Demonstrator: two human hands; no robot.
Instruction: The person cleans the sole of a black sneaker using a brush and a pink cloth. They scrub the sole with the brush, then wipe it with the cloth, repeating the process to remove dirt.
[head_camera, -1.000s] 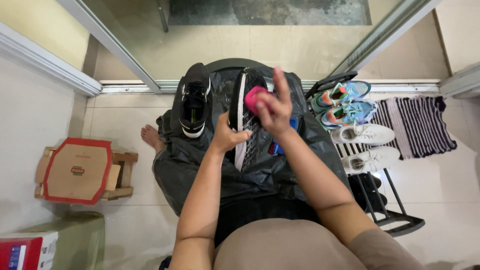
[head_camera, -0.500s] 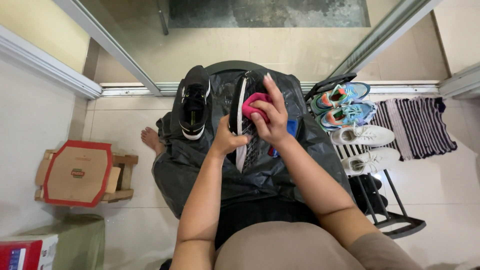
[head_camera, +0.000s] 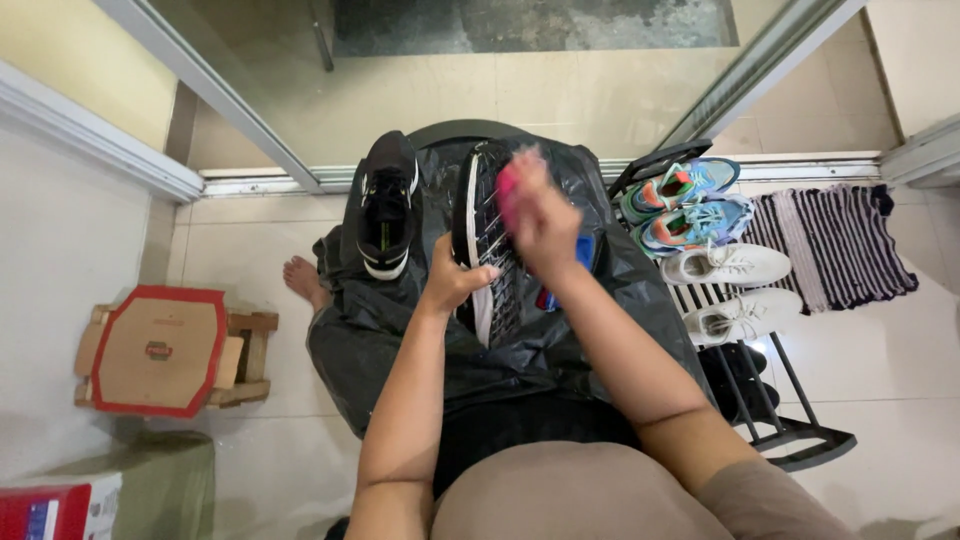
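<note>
Black shoe gripped by left hand | right hand (blurred) clasps pink brush against sole

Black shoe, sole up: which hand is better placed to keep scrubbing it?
Right, probably. The right hand holds the pink brush against the sole of the black shoe. The left hand grips the shoe's side, steadying it over the black plastic sheet.
</note>
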